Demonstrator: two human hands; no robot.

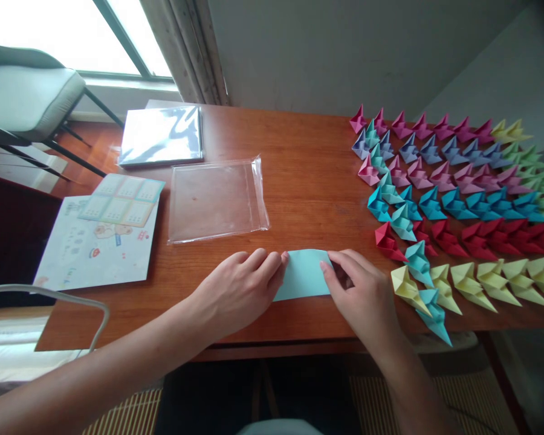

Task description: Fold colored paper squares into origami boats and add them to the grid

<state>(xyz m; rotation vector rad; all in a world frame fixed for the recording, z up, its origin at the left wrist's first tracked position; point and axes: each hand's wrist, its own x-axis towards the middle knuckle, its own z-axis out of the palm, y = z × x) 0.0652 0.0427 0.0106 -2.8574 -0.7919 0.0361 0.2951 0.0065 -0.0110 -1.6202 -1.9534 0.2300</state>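
Note:
A light blue paper, folded into a strip, lies flat near the front edge of the wooden table. My left hand presses its fingertips on the paper's left end, fingers together. My right hand presses down on the paper's right end, fingers curled over the edge. Both hands hold the paper against the table.
Rows of folded origami pieces in pink, blue, red, yellow and green fill the table's right side. An empty clear plastic sleeve lies ahead of the hands, a shiny paper pack behind it, a printed instruction sheet at left. A chair stands far left.

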